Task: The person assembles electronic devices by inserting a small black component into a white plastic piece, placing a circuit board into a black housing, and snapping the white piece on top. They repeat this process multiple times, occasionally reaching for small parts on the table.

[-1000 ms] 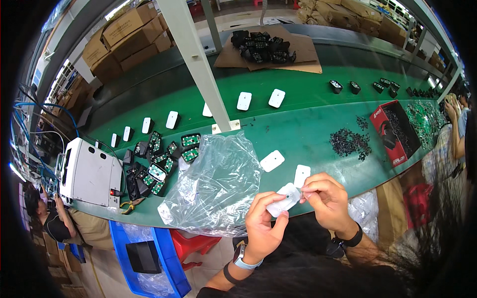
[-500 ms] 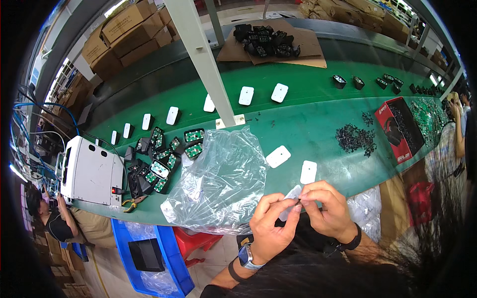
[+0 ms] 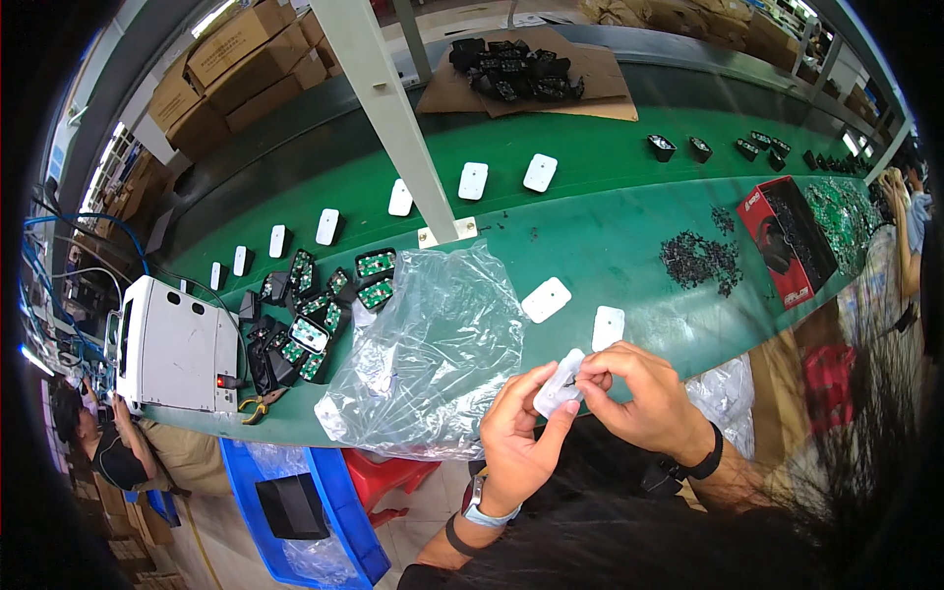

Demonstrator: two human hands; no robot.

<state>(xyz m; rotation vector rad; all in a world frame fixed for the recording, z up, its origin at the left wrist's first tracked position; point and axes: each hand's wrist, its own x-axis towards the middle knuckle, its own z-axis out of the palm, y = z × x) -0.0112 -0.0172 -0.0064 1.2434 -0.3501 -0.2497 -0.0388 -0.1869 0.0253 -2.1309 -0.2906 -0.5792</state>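
My left hand (image 3: 518, 433) grips a white plastic cover (image 3: 559, 385), rounded at the corners, tilted with its hollow inner side showing. The fingertips of my right hand (image 3: 634, 393) pinch together at the cover's right side. What they hold is too small and covered to make out; a dark speck shows there. Just beyond my hands, a second white cover (image 3: 609, 327) lies on the green bench, and a third white cover (image 3: 547, 300) rests to its left. A clear plastic bag (image 3: 433, 344) spreads over the bench left of my hands.
Small black parts (image 3: 700, 261) lie in a pile beside a red box (image 3: 777, 246). Black housings with green boards (image 3: 310, 334) cluster near a white machine (image 3: 182, 344) and pliers (image 3: 261, 405). A post (image 3: 388, 108) rises at the bench's edge; white-topped units (image 3: 472, 181) line the belt beyond.
The cover in my left hand has come up and turned, so its hollow side now shows. My right fingertips have moved from meeting the left ones to the cover's side.
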